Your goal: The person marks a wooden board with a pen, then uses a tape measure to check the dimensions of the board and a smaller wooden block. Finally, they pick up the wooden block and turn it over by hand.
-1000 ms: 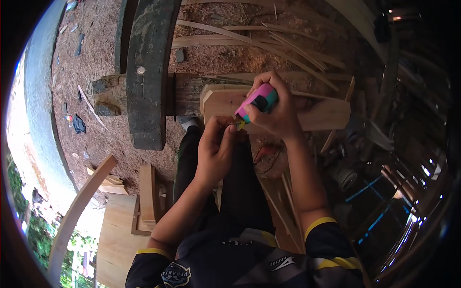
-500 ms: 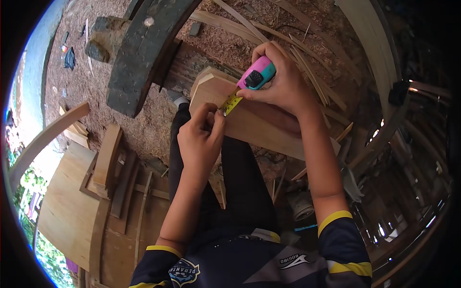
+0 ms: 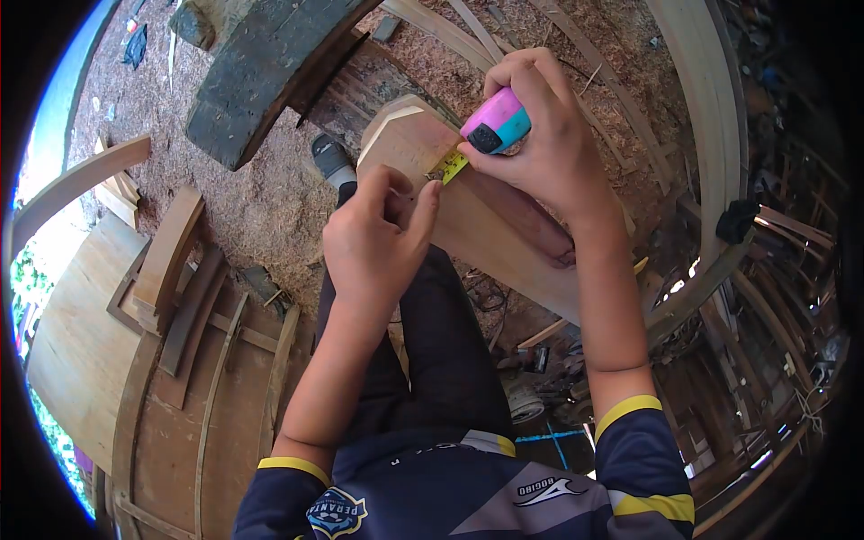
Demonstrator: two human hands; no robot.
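My right hand grips a pink and teal tape measure with a black button. A short length of yellow blade sticks out of it over a pale wooden board with a cut, angled end and a dark reddish patch. My left hand is beside the blade's metal end, its thumb tip close to it and a gap between thumb and curled forefinger. Whether the thumb touches the blade is hard to tell.
A thick dark timber lies at the upper left. Curved wooden pieces and a plywood sheet are at the left. Wood strips lie on the shavings-covered ground, with more scrap wood at the right. A sandaled foot shows beyond the board.
The tape measure and its blade have moved slightly right and up. My left thumb and forefinger, which pinched at the blade's end, have parted. The view has shifted a little.
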